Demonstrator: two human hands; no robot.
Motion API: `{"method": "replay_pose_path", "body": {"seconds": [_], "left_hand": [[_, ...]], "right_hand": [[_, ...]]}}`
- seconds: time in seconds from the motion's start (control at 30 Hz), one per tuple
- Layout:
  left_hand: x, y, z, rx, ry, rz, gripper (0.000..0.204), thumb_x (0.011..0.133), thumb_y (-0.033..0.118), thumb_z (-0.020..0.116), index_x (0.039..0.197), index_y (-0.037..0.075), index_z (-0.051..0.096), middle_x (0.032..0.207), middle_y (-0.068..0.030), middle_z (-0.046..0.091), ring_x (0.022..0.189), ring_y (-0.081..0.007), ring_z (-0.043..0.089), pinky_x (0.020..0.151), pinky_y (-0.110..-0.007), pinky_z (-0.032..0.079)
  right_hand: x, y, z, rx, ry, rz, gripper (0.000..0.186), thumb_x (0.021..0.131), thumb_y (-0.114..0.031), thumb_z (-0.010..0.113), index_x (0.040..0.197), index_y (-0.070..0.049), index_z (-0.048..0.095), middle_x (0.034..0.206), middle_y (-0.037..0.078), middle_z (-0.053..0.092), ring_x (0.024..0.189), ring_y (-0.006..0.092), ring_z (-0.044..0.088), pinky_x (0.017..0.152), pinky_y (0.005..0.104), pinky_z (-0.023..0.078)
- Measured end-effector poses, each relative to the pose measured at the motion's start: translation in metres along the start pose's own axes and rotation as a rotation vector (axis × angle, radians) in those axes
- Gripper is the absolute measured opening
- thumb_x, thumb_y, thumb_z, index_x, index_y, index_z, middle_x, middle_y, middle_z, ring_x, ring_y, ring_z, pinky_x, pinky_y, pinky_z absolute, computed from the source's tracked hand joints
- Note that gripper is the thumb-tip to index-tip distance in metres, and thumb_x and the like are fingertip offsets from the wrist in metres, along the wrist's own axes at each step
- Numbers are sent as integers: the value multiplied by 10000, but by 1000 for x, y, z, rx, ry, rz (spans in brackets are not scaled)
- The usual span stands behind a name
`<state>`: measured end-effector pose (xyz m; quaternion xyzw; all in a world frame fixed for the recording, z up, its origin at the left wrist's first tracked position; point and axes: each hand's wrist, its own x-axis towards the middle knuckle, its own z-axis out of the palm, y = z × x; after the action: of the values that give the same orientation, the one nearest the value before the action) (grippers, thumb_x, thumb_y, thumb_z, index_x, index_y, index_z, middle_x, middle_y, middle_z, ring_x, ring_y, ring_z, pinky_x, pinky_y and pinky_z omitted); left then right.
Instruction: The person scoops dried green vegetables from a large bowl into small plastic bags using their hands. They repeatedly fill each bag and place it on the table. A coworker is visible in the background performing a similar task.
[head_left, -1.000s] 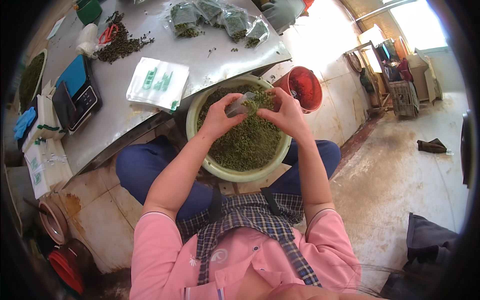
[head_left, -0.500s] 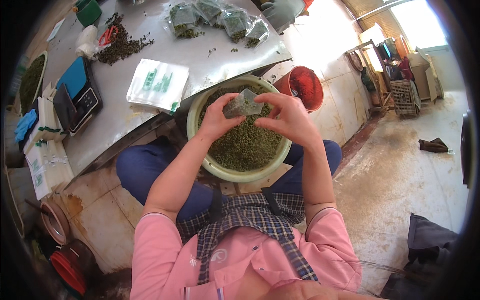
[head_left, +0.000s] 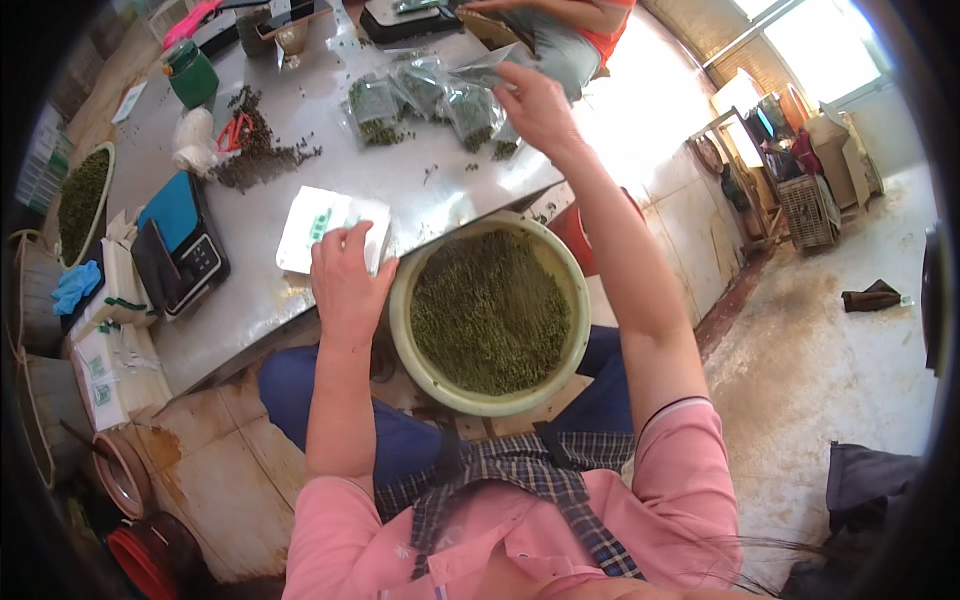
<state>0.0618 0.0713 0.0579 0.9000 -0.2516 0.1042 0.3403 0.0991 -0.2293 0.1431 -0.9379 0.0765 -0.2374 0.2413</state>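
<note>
My right hand (head_left: 540,112) reaches over the table's far right part, its fingers pinching a clear plastic bag (head_left: 488,68). Below and beside it lie several clear bags (head_left: 418,88) filled with small green dried grains. Spread over a stack of flat white bags with green print (head_left: 312,225) is my left hand (head_left: 350,282), its fingers apart, holding nothing that I can see. Between my knees stands a round pale-green tub (head_left: 408,352), holding a heap of loose green grains (head_left: 490,315).
The metal table (head_left: 250,300) carries a scale (head_left: 185,240), red scissors (head_left: 234,132), a dark loose pile (head_left: 262,160) and a green jar (head_left: 190,75). A red bucket (head_left: 572,235) stands behind the tub. Across the table sits another person (head_left: 560,45).
My left hand has let go of the small clear bag and moved left to the white stack. My right hand has carried the bag from above the tub to the filled bags. The view has shifted.
</note>
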Motion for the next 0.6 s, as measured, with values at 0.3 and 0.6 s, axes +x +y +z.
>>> {"method": "replay_pose_path", "body": {"seconds": [0.3,0.6], "left_hand": [[1,-20,21,-21,-13,-124,133,868,97,638,992,54,653,868,-99,627,893,-306,617,762,-421,515],[5,-19,15,-525,47,-313,153,809,11,586,957,25,625,826,-36,600,723,-150,585,679,-292,491]], "right_hand": [[-161,26,87,86,-905,-32,356,879,-329,675,1145,-91,682,1115,136,683,994,276,656,901,404,517],[-319,35,67,-59,-619,-146,388,730,-341,772,1039,-142,650,1194,106,557,1189,346,472,1006,484,370]]}}
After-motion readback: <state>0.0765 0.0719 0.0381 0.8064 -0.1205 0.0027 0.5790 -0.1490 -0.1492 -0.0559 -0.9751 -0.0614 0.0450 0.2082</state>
